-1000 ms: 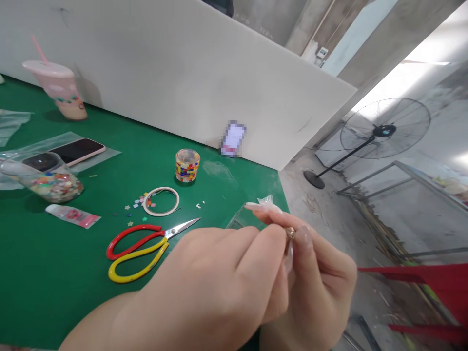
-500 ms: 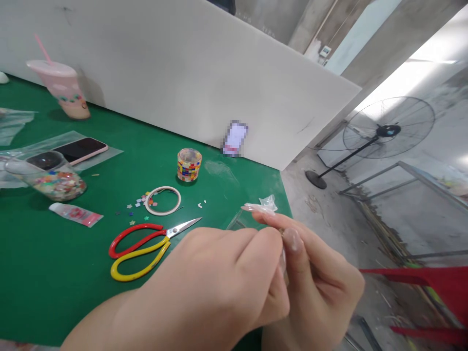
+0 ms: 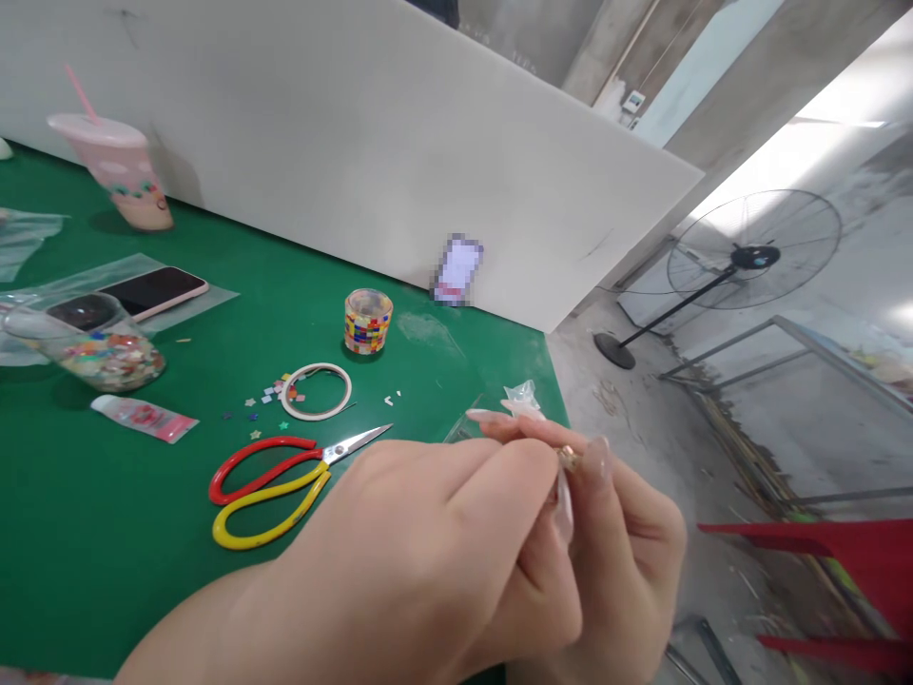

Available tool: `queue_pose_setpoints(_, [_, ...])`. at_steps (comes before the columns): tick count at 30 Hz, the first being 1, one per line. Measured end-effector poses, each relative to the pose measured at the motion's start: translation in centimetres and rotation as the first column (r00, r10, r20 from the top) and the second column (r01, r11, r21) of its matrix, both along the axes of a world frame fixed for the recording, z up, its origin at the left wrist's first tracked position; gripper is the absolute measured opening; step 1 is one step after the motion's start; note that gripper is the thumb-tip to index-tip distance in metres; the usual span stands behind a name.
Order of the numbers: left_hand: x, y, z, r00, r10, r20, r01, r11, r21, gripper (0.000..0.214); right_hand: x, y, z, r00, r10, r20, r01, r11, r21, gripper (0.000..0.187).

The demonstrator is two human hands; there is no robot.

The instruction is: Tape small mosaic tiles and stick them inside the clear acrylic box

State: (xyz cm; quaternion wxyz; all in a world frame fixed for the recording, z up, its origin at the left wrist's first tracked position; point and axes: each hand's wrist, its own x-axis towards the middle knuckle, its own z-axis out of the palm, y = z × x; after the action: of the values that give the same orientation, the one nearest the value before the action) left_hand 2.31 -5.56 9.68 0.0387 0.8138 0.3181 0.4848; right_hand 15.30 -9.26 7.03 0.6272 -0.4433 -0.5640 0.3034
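My left hand [image 3: 442,533] is curled closed, its thumb and fingertips meeting against the other hand; the back of the hand hides most of what it grips. Behind it, my right hand [image 3: 631,533] pinches a tiny gold-coloured piece [image 3: 569,458] between thumb and finger, its other fingers stretched to the left. Just left of my left hand lie scissors [image 3: 326,463] with one red and one yellow handle, blades closed. Past them are a thin roll of white tape [image 3: 285,400] and scattered small coloured stars and squares [image 3: 272,391].
A small jar [image 3: 366,328] covered in coloured tiles stands mid-table. To the left are a clear cup of colourful pieces [image 3: 121,366], a pink tube [image 3: 146,419], a phone [image 3: 158,290] and a pink drink cup [image 3: 121,181]. A white board [image 3: 320,143] borders the green table.
My right thumb has shifted slightly right and up, so the gold-coloured piece now shows between the hands. My left hand has turned a little, with more of its thumbnail visible.
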Motion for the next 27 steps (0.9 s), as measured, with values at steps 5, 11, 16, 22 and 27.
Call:
queue_pose_setpoints(5, [-1.6,0.0,0.0,0.995,-0.062,-0.079,0.057,0.996,-0.067,0.024,-0.2,0.6,-0.2,0.976,0.099,-0.196,-0.1,0.995,0.002,0.037])
queue_pose_setpoints(11, [-2.5,-1.1,0.1,0.996,0.027,0.081,-0.02,0.996,-0.091,0.022,-0.5,1.0,-0.2,0.941,0.088,-0.326,-0.08,0.996,0.038,0.033])
queue_pose_setpoints(16, [-2.9,-1.7,-0.6,0.972,0.208,0.11,-0.181,0.96,-0.213,0.028,-0.8,1.0,-0.4,0.913,0.128,-0.389,-0.13,0.991,0.021,0.037])
queue_pose_setpoints(22, [-3.1,-0.4,-0.2,0.994,0.101,0.034,-0.09,0.97,-0.228,0.03,-0.9,0.8,-0.5,0.942,0.089,-0.325,-0.093,0.996,0.003,0.042])
queue_pose_setpoints(27, [-1.7,0.7,1.0,0.976,-0.177,0.127,0.212,0.9,-0.38,0.029,-0.6,0.3,0.0,0.983,-0.105,-0.153,0.117,0.991,0.068,0.039])
